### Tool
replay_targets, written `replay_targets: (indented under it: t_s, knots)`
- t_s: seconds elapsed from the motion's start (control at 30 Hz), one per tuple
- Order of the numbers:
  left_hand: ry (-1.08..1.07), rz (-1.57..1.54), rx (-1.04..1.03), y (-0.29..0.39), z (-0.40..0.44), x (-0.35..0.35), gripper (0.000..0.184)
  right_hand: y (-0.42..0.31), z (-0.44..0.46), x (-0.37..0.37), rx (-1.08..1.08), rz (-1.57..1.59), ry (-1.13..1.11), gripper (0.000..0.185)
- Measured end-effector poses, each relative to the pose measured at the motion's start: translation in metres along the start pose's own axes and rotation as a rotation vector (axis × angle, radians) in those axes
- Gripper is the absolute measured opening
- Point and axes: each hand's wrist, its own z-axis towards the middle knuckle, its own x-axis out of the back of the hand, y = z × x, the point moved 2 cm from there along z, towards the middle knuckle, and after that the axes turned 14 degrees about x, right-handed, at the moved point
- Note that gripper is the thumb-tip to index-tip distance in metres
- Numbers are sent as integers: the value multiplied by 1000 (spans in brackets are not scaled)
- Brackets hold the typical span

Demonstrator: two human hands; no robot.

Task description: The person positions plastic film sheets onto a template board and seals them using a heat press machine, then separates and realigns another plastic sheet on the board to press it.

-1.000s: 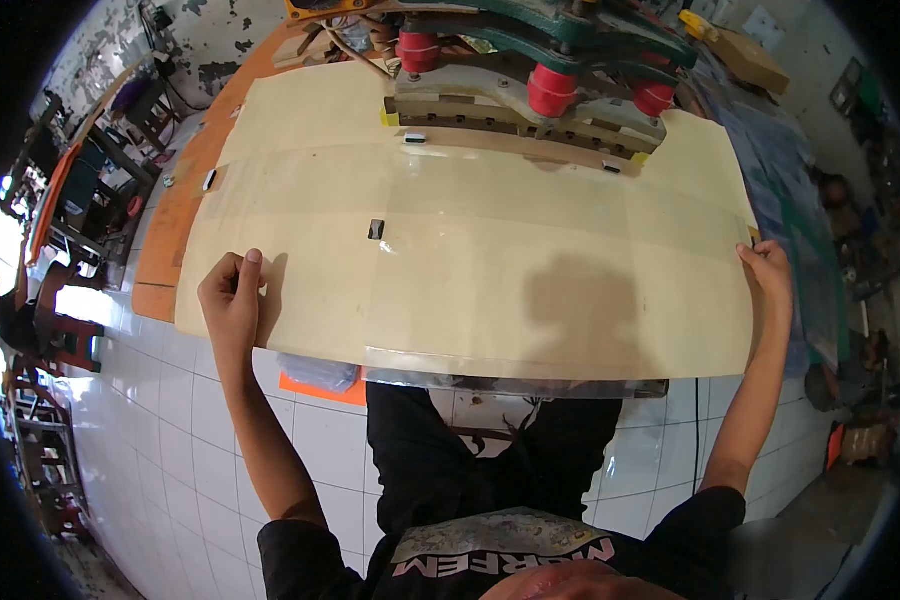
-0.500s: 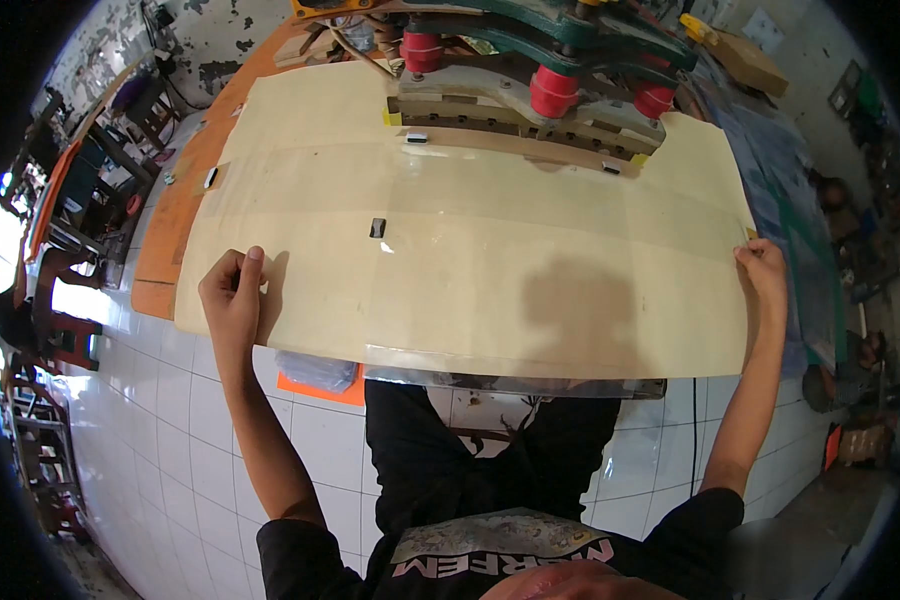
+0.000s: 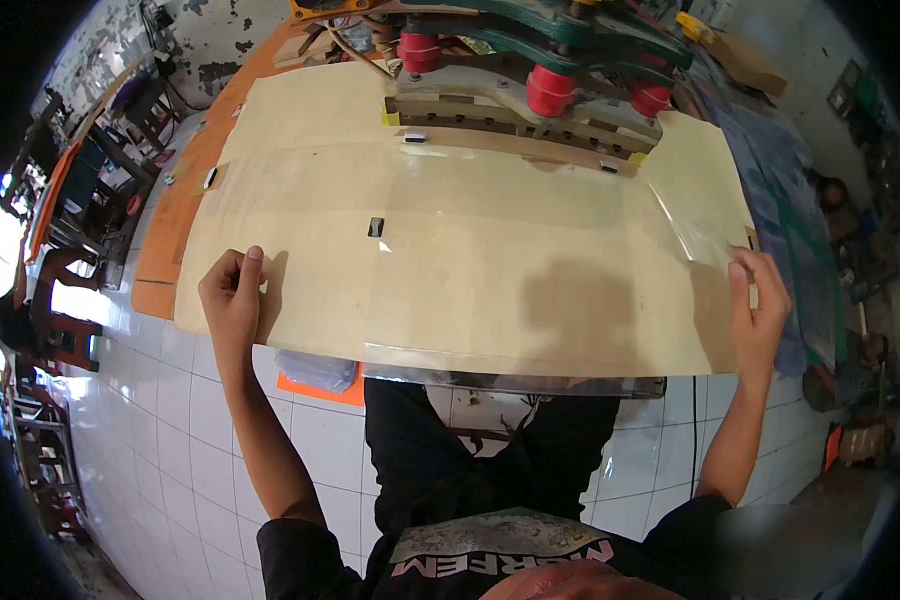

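A clear plastic sheet [image 3: 695,238] lies over the cream-coloured board [image 3: 300,110]. My right hand [image 3: 760,300] pinches the sheet's right corner between thumb and fingers. That corner is lifted off the board, and a shiny crease runs from it toward the press. My left hand [image 3: 234,290] rests in a loose fist on the board's left front part, thumb pointing up, and nothing shows in it. Small dark stops sit on the board: one left of the middle [image 3: 376,227] and one at the left edge [image 3: 210,178].
A green press with red bushings [image 3: 550,90] stands over the board's back edge. Orange wooden table [image 3: 160,270] shows on the left. Blue plastic sheeting [image 3: 770,170] lies along the right side. Below the front edge is an orange piece [image 3: 320,390] with a plastic bundle on it.
My right hand has moved slightly left and toward me, raising the sheet's right corner, so a crease now shows there. My left hand has stayed still.
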Motion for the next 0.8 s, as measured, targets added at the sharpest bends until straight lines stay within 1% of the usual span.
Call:
replay_targets:
  t_s: [0.03,0.1,0.13,0.2,0.23,0.3,0.33,0.4,0.43,0.5,0.53,0.6,0.73,0.8]
  knots:
    - [-3,-2,-7,0,0,0,40,-9,-1,0,0,1,-1,14]
    - [-1,0,-7,-1,-1,0,41,-26,-3,2,149,5,30,14]
    - [2,2,-8,0,-1,0,41,-32,-4,3,149,5,30,14]
    - [3,-11,-9,0,-1,-1,41,-45,-8,5,334,0,47,17]
    - [3,-24,-10,-1,-1,-1,42,-49,-9,6,335,0,47,17]
    - [7,-12,-7,-2,0,0,42,-58,-13,9,460,41,118,21]
    - [9,0,-4,-2,0,0,41,-59,-15,11,461,41,118,21]
    - [11,1,-12,-2,0,0,41,-63,-19,17,518,132,208,28]
    - [13,2,-20,-1,-1,0,41,-64,-23,19,518,132,208,28]
    - [12,-10,-9,0,-2,-1,41,-61,-32,25,511,167,317,30]
    - [12,-20,1,0,-2,-1,41,-59,-36,28,513,168,317,30]
    - [14,-20,-1,-1,-1,-1,41,-55,-43,35,511,213,417,27]
    - [11,-16,-4,-1,-2,-1,40,-44,-59,50,514,354,468,22]
    - [14,-12,-11,-3,0,-1,40,-42,-66,52,510,294,658,18]
